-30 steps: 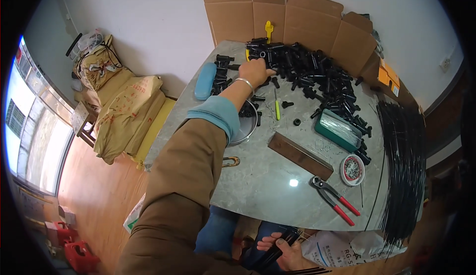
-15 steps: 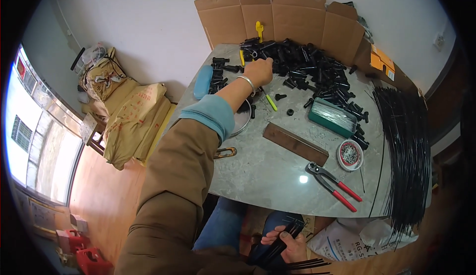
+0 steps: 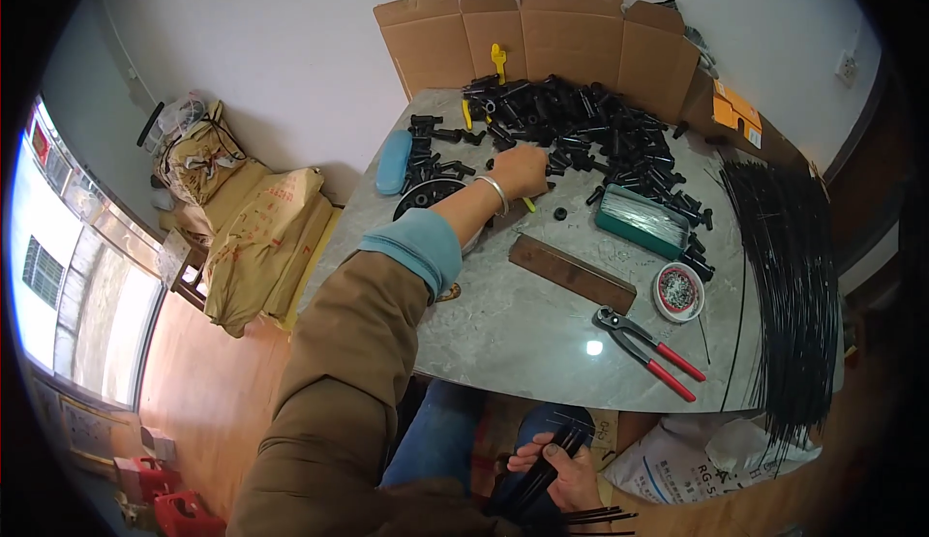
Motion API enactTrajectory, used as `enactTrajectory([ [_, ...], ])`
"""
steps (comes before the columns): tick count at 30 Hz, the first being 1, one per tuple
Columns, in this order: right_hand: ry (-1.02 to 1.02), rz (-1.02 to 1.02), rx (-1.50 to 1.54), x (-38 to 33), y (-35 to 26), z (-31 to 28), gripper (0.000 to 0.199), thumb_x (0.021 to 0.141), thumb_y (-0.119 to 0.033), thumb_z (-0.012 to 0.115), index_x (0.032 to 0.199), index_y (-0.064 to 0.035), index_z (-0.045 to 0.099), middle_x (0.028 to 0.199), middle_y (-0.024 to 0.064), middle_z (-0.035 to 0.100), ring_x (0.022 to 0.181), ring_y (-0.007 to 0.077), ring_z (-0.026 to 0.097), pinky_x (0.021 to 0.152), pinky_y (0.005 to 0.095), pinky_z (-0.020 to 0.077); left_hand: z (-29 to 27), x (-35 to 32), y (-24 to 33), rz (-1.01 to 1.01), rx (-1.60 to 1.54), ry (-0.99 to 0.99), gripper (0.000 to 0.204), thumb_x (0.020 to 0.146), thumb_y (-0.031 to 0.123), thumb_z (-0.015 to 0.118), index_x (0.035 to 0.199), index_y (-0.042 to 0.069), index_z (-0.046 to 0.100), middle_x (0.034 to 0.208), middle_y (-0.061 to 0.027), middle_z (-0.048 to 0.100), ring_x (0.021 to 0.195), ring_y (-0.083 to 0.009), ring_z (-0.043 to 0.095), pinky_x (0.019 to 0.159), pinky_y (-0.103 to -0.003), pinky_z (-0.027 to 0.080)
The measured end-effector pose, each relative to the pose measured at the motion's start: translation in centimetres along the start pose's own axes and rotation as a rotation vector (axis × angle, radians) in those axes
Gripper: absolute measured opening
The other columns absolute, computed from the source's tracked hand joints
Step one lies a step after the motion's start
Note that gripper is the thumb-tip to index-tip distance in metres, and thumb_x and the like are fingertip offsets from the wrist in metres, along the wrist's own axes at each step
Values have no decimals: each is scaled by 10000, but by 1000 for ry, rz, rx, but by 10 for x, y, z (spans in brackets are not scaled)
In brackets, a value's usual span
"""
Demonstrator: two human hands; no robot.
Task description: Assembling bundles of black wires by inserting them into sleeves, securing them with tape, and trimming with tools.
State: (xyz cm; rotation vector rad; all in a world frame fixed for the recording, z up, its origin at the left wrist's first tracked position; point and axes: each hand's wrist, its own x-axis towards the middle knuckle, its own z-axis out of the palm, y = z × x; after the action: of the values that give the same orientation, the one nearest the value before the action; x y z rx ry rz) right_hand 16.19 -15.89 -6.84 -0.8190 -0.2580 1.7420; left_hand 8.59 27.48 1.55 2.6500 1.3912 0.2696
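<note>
My left hand [image 3: 521,171], with a bangle at the wrist, is closed over the middle of the table at the near edge of a pile of black plastic fittings [image 3: 590,121]. Whatever its fingers hold is hidden under the hand. The tip of a yellow-green tool [image 3: 529,205] shows just below it. Down at my lap, my right hand [image 3: 566,474] is wrapped round a bundle of thin black rods [image 3: 544,474]. A round dish of black parts [image 3: 426,194] sits partly behind my left forearm.
On the grey table [image 3: 474,343] lie a brown metal bar [image 3: 571,274], red-handled pincers [image 3: 648,353], a green tray [image 3: 641,223], a white bowl of small metal bits [image 3: 678,292] and a blue case [image 3: 393,162]. Long black rods [image 3: 784,285] cover the right side; cardboard [image 3: 571,39] stands behind.
My left hand has drawn back from the pile toward me and slightly right, uncovering more of the dish. My right hand keeps its hold on the rods. The view has shifted slightly.
</note>
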Motion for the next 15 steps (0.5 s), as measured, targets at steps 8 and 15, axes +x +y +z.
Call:
enactTrajectory([
  [8,2,-4,14,3,2,-2,217,944,-46,475,1111,82,528,978,272,628,897,402,652,837,511,535,-4,11,-2,-219,-1016,-337,179,773,144,693,877,2,658,757,-82,632,559,-161,633,457,-274,502],
  [15,28,15,-13,4,-1,-2,218,945,-48,474,1114,79,529,975,268,631,893,400,654,831,511,537,-1,15,-59,-25,-127,212,268,763,202,687,992,65,681,934,-184,662,863,-346,643,764,-417,515],
])
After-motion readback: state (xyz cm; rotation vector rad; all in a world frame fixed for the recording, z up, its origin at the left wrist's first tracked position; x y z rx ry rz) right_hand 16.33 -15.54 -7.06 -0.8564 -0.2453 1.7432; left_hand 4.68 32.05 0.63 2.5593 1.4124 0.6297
